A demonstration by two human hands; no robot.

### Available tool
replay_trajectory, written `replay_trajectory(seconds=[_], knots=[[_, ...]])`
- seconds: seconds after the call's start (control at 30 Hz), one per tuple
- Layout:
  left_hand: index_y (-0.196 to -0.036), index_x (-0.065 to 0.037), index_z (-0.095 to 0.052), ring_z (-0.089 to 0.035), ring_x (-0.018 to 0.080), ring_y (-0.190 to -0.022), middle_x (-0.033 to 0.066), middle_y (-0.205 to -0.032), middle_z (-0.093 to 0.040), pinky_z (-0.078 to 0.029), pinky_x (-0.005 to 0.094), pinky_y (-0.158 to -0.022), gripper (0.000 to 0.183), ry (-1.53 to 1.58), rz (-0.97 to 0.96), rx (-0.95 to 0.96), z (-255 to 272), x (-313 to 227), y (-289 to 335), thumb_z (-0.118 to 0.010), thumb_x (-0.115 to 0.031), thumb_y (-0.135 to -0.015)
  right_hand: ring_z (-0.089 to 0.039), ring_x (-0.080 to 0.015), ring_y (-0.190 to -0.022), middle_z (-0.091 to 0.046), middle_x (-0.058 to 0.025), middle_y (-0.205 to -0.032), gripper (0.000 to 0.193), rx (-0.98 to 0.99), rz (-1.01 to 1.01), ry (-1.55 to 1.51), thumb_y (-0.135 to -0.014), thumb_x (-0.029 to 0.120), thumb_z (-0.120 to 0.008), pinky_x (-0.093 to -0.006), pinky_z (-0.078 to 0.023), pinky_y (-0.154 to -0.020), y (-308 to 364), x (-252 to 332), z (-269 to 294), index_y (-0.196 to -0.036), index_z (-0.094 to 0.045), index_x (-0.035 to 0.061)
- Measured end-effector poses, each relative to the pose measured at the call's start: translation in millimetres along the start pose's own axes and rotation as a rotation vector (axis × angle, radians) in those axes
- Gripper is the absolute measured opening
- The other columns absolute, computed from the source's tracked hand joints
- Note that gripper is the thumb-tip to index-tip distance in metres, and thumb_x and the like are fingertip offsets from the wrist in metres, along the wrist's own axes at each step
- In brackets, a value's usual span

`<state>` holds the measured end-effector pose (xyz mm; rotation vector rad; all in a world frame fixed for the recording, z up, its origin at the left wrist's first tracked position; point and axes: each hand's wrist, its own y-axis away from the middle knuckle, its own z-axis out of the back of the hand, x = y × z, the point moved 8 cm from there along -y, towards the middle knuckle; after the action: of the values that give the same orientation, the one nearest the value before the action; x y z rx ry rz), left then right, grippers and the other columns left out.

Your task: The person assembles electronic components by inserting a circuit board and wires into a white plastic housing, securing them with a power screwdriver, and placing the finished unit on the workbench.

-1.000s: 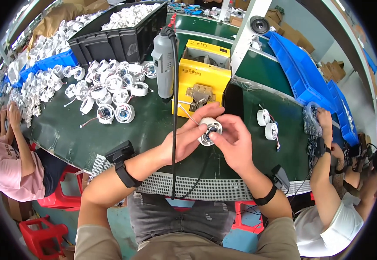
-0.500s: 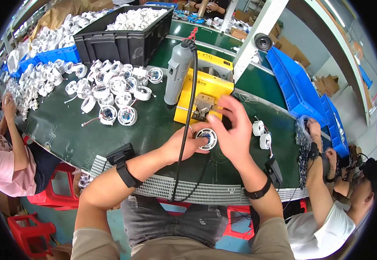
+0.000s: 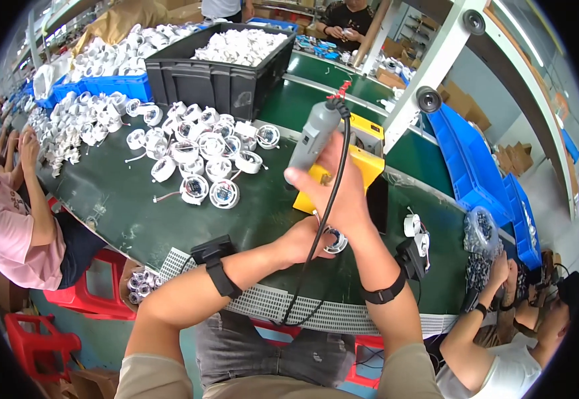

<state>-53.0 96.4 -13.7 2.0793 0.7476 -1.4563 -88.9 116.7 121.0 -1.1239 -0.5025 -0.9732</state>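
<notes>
A round white part with a circuit board inside [image 3: 334, 241] is in my left hand [image 3: 300, 239], whose fingers are closed around its rim. My right hand [image 3: 334, 189] is raised beyond it, at a grey electric screwdriver [image 3: 314, 135] that hangs tilted. The thumb lies by the tool's lower end and the fingers wrap behind its far side, partly hidden. The tool's black cable [image 3: 334, 186] loops down in front of both hands. Just behind the right hand stands a yellow box-shaped machine [image 3: 372, 163], its front mostly covered.
Several similar white round parts [image 3: 211, 145] are piled at left on the green table [image 3: 123, 219]. Two more white parts [image 3: 412, 226] lie at right. A black bin [image 3: 203, 83] and blue bins [image 3: 465, 163] stand behind. Co-workers sit on both sides, one in a pink shirt [image 3: 20, 223].
My right hand has left the white part and moved up to the electric screwdriver, which now tilts more. My left hand still holds the part. The whole view has shifted.
</notes>
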Motion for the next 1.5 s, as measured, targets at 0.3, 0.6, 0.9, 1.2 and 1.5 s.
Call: replay_trajectory(seconds=[0.3, 0.6, 0.9, 1.2, 1.5], knots=[[-0.123, 0.0, -0.048, -0.06, 0.019, -0.098, 0.0119, -0.111, -0.057, -0.059, 0.0357, -0.076, 0.032, 0.035, 0.05, -0.096, 13, -3, 0, -0.048, -0.008, -0.093, -0.062, -0.0168, -0.074, -0.06, -0.01, -0.104, 0.051, -0.495, 0.163, -0.33, -0.095, 0.022, -0.056, -0.0308, -0.049, -0.08, 12, 2, 22, -0.138, -0.034, 0.0054], [-0.124, 0.0, -0.047, -0.065, 0.0205, -0.085, 0.0126, -0.105, -0.058, -0.059, 0.0323, -0.075, 0.029, -0.036, 0.185, -0.211, 21, -2, 6, -0.042, -0.006, -0.097, -0.046, -0.0153, -0.047, -0.045, -0.0072, -0.058, 0.048, -0.688, 0.044, -0.359, -0.099, 0.047, -0.037, -0.0297, -0.04, -0.046, 16, -3, 76, -0.117, -0.038, 0.0026], [-0.124, 0.005, -0.046, -0.065, 0.0239, -0.084, 0.0147, -0.105, -0.058, -0.06, 0.0345, -0.077, 0.03, 0.0, 0.294, -0.119, 23, -8, 10, -0.043, -0.005, -0.096, -0.048, -0.016, -0.046, -0.046, -0.0075, -0.058, 0.048, -0.614, 0.078, -0.314, -0.099, 0.046, -0.036, -0.0294, -0.041, -0.044, 13, -7, 61, -0.116, -0.038, 0.0005], [-0.124, 0.004, -0.047, -0.065, 0.0232, -0.083, 0.0135, -0.104, -0.058, -0.06, 0.0349, -0.076, 0.03, 0.019, 0.302, -0.099, 27, -3, 6, -0.045, -0.005, -0.096, -0.048, -0.0154, -0.047, -0.047, -0.0079, -0.06, 0.047, -0.568, 0.104, -0.301, -0.1, 0.044, -0.037, -0.029, -0.041, -0.045, 10, -9, 52, -0.116, -0.038, 0.0004], [-0.124, 0.003, -0.047, -0.065, 0.0227, -0.085, 0.0121, -0.104, -0.058, -0.06, 0.035, -0.075, 0.029, 0.009, 0.308, -0.099, 26, -3, 7, -0.045, -0.005, -0.096, -0.048, -0.0156, -0.047, -0.046, -0.0078, -0.059, 0.045, -0.579, 0.1, -0.288, -0.1, 0.044, -0.037, -0.0288, -0.041, -0.045, 11, -7, 53, -0.115, -0.039, 0.0013]])
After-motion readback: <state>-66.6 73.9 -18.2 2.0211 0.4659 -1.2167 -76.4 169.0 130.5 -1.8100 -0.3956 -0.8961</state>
